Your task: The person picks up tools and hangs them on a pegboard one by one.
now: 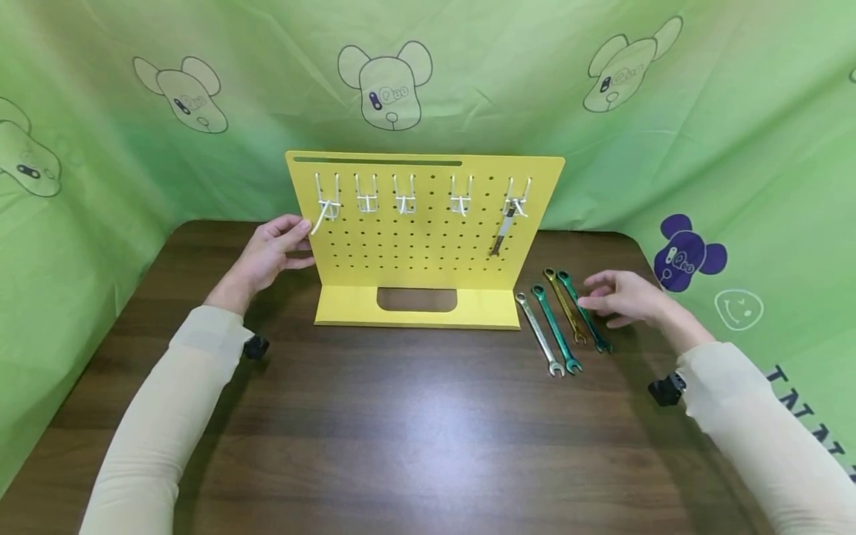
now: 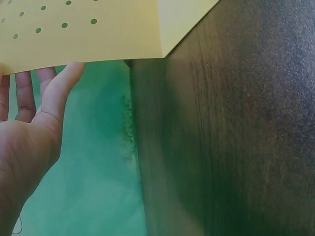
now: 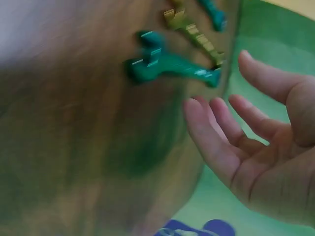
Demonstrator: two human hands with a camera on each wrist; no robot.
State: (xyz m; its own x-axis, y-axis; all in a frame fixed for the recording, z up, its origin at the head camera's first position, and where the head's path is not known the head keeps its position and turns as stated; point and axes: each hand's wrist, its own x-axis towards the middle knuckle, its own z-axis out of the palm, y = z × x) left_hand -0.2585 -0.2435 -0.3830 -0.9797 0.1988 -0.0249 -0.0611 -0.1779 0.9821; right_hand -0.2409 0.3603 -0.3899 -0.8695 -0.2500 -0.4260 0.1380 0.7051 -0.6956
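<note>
- Tabletop of dark wood grain spreads nearest the person.
- Silver wrench and inner teal wrench come first, side by side on the wood, forked ends toward the person and ring ends away, each slanting so that its near end sits farther right.
- Gold wrench and outer teal wrench lie a little farther off on much the same slant, the teal one rightmost in the row.
- Right hand hovers just right of the outer teal wrench, its fingers reaching leftward, across that long axis rather than along it. Thumb and fingers stand parted around nothing; the right wrist view shows a gap between fingertips and metal.
- Yellow pegboard stands left of the row, its base on the wood.
- Left hand grips the board's left edge, thumb in front, fingers going behind; it is well apart from the wrenches.
- Rightmost white hook carries a hanging wrench, lower end tilted left.
- Green curtain with cartoon heads closes the back.
</note>
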